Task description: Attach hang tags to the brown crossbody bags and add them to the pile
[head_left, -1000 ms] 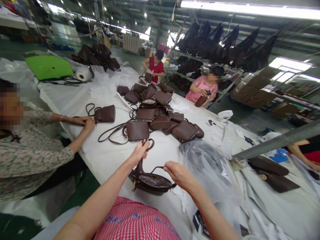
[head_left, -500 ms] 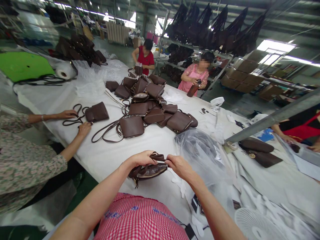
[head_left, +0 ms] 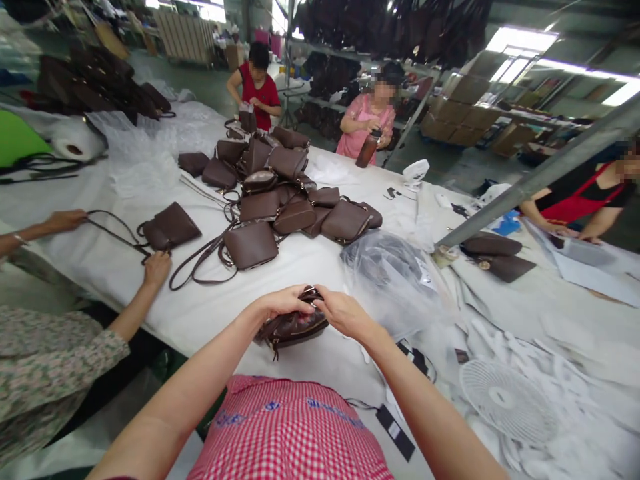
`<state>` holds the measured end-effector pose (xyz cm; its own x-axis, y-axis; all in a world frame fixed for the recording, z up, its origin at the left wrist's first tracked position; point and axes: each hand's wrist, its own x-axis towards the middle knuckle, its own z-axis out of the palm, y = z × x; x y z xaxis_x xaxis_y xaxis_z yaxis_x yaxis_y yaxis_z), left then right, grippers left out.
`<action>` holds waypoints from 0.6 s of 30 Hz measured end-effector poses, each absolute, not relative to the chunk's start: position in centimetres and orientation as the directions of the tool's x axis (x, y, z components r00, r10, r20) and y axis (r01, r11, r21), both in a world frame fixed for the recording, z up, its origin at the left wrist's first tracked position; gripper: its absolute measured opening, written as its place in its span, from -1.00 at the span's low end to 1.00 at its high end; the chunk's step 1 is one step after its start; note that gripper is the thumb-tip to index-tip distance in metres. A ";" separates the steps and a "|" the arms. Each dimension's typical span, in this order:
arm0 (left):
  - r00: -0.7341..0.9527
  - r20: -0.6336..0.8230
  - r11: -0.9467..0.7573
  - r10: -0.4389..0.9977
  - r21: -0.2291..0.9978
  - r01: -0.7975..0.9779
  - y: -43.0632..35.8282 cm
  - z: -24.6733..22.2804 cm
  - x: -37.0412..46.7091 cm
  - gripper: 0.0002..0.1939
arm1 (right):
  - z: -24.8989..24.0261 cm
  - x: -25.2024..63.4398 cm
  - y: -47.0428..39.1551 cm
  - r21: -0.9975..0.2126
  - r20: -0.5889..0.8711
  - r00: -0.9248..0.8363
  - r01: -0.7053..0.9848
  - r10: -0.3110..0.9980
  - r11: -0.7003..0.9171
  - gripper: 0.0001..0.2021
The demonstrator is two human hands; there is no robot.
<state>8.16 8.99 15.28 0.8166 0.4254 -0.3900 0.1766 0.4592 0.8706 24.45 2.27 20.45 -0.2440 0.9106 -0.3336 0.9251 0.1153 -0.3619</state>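
Note:
A small dark-brown handbag (head_left: pixel 295 331) rests on the white-covered table in front of me, its zipped top facing up and a tassel-like pull hanging at its left end. My left hand (head_left: pixel 289 301) is closed on the brown strap (head_left: pixel 311 293) gathered above the bag. From the other side my right hand (head_left: pixel 336 308) pinches the same bunched strap, so the two hands almost meet. The fingertips partly cover the strap and the bag's top. Beyond them lies another brown bag (head_left: pixel 251 245) with its long strap looped to the left.
A heap of brown bags (head_left: pixel 295 193) fills the table's middle. Clear plastic bags (head_left: pixel 395 280) lie right of my hands, near a white fan (head_left: pixel 507 400) and a black tag (head_left: pixel 395 432). At left, a co-worker's hands (head_left: pixel 157 268) hold another bag's strap. A metal pole (head_left: pixel 530 163) slants across the right.
My right hand has moved left toward my left hand, and the strap between them is now bunched closer together. The co-worker at left has pulled a strap out leftward. The view has shifted.

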 end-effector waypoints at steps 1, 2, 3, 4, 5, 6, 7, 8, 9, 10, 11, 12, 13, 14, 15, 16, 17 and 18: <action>0.824 -0.407 0.501 0.394 0.847 0.179 9.0 15.1 8.1 -0.76 | 20.4 24.4 2.3 -0.367 -0.316 -0.251 0.922 0.915 0.126 -0.61; 0.832 -0.419 0.539 0.364 0.823 0.179 8.9 15.0 8.0 -0.73 | 20.5 24.3 2.3 -0.370 -0.295 -0.257 0.919 0.920 0.138 -0.54; 0.839 -0.424 0.567 0.340 0.805 0.177 8.8 14.8 8.0 -0.67 | 20.5 24.1 2.3 -0.367 -0.279 -0.267 0.917 0.923 0.154 -0.46; 0.844 -0.425 0.583 0.327 0.793 0.174 8.8 14.7 8.0 -0.61 | 20.6 23.9 2.3 -0.354 -0.272 -0.281 0.919 0.920 0.176 -0.40; 0.846 -0.424 0.590 0.323 0.789 0.171 8.8 14.6 8.0 -0.56 | 20.8 23.8 2.4 -0.329 -0.280 -0.300 0.922 0.912 0.202 -0.39; 0.845 -0.423 0.586 0.326 0.792 0.171 8.8 14.5 8.1 -0.54 | 20.9 23.6 2.5 -0.296 -0.301 -0.320 0.927 0.898 0.231 -0.42; 0.841 -0.425 0.573 0.334 0.801 0.177 8.8 14.5 8.0 -0.53 | 21.0 23.5 2.6 -0.255 -0.325 -0.334 0.932 0.885 0.258 -0.48; 0.836 -0.426 0.554 0.346 0.812 0.184 8.9 14.5 8.0 -0.53 | 21.0 23.5 2.8 -0.213 -0.346 -0.340 0.936 0.875 0.280 -0.57; 0.832 -0.426 0.537 0.356 0.822 0.191 9.0 14.6 7.9 -0.52 | 21.0 23.5 2.9 -0.180 -0.359 -0.343 0.938 0.868 0.296 -0.64; 0.832 -0.425 0.520 0.358 0.830 0.200 9.1 14.6 7.7 -0.52 | 20.9 23.6 3.1 -0.164 -0.365 -0.347 0.938 0.864 0.307 -0.69; 0.834 -0.424 0.504 0.352 0.837 0.213 9.3 14.7 7.4 -0.52 | 20.8 23.9 3.3 -0.165 -0.367 -0.352 0.936 0.861 0.312 -0.72; 0.838 -0.427 0.487 0.339 0.842 0.232 9.5 14.8 7.1 -0.54 | 20.5 24.2 3.5 -0.180 -0.366 -0.358 0.933 0.859 0.312 -0.75; 0.841 -0.435 0.468 0.322 0.845 0.257 9.6 14.8 6.8 -0.57 | 20.3 24.6 3.7 -0.208 -0.363 -0.365 0.929 0.857 0.307 -0.77; 0.840 -0.448 0.449 0.306 0.846 0.288 9.8 14.9 6.4 -0.62 | 19.9 25.2 3.8 -0.245 -0.359 -0.371 0.923 0.856 0.297 -0.79; 0.836 -0.467 0.436 0.290 0.842 0.319 9.9 14.8 6.0 -0.66 | 19.6 25.7 4.0 -0.292 -0.352 -0.378 0.914 0.856 0.283 -0.80; 0.830 -0.484 0.433 0.277 0.834 0.342 9.9 14.8 5.7 -0.69 | 19.2 26.3 4.1 -0.349 -0.338 -0.384 0.899 0.859 0.265 -0.79; 0.826 -0.494 0.442 0.271 0.826 0.349 9.9 14.7 5.4 -0.70 | 18.8 26.9 4.2 -0.416 -0.313 -0.391 0.876 0.865 0.245 -0.74; 0.824 -0.496 0.466 0.275 0.818 0.337 9.9 14.6 5.1 -0.69 | 18.4 27.5 4.3 -0.486 -0.283 -0.394 0.845 0.874 0.224 -0.68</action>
<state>5.13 9.88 14.59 0.8238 0.2748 -0.4959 0.3373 0.4656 0.8182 27.51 4.25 18.38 -0.3941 0.8742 -0.2835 0.8451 0.2235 -0.4857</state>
